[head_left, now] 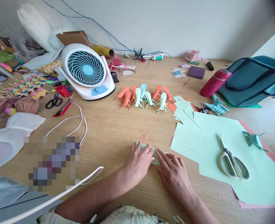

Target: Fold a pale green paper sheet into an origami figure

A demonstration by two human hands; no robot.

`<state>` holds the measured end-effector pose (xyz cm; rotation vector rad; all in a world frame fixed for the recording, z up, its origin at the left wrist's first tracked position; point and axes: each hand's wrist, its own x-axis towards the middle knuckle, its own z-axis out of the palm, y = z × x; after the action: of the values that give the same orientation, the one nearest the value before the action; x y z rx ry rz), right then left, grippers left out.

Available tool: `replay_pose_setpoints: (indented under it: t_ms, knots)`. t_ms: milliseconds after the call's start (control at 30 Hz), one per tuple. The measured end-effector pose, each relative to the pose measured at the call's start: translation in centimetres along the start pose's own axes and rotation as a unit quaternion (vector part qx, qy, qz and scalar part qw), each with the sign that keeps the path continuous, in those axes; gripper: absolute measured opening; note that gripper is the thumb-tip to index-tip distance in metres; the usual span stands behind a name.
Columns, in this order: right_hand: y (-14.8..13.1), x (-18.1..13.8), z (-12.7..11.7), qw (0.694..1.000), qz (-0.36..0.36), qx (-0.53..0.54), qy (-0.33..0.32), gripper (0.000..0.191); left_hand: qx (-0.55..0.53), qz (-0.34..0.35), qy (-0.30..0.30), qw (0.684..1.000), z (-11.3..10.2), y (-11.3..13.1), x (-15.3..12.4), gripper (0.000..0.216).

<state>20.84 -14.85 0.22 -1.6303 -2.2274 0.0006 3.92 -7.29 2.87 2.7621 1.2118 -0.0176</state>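
Note:
A folded strip of pale green paper [155, 159] lies on the table in front of me, largely covered by my hands. Over its left part, my left hand [138, 158] has bent fingers that hold it down. My right hand [173, 168] rests on the right part with its fingers stretched out flat. Beyond them stands a group of folded paper figures, among them an orange one [126, 99], a pale green one [162, 101] and a blue one [143, 90]. To the right, scissors [231, 163] lie on large pale green sheets [209, 137].
A white fan [87, 71] stands at the back left, its cable crossing the table. Another person's hands [23, 105] work at the far left, near black scissors [54, 101] and a red cutter [62, 109]. A pink bottle [216, 82] and a teal bag [251, 82] are at the right.

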Motion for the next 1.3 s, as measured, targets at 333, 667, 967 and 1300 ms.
replay_pose_setpoints:
  t_ms: [333, 667, 967, 1300]
  knots:
    - [1.7, 0.1, 0.7, 0.989, 0.135, 0.046, 0.031, 0.033, 0.013, -0.035, -0.033, 0.999, -2.4, -0.7, 2.6, 0.016]
    - [1.8, 0.3, 0.4, 0.981, 0.164, 0.1, 0.008, 0.014, -0.133, -0.025, -0.107, 0.985, -3.1, -2.1, 2.6, 0.028]
    - [2.3, 0.4, -1.2, 0.915, 0.177, 0.363, -0.006, 0.019, -0.219, 0.046, -0.041, 0.974, -5.0, -1.3, 1.2, 0.015]
    - [2.0, 0.2, -2.2, 0.875, 0.133, 0.46, 0.07, 0.014, -0.228, 0.067, 0.024, 0.971, -7.2, -0.9, 0.0, 0.014]
